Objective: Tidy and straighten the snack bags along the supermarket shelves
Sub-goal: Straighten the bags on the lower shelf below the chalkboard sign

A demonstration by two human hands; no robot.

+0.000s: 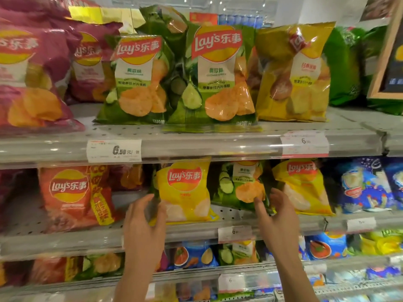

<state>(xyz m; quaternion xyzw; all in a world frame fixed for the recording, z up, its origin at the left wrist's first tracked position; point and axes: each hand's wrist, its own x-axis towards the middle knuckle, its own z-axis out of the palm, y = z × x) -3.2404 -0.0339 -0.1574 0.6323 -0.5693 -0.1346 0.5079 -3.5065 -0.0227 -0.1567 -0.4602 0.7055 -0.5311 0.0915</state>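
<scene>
Head view: hands (144, 221) (277, 216) flank upright yellow bag (185, 192), logo facing outward.

Grey perforated metal shelves (239, 129) run across the frame in tiers, with clear price-tag rails (196, 149) along their fronts. At the upper right stands a wood-framed sign (379, 62), beside a pale wall (322, 9) with small ceiling-light reflections.

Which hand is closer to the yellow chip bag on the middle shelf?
Left. The left hand touches the left edge of the yellow bag; the right hand is off to its right, on the green bag.
</scene>
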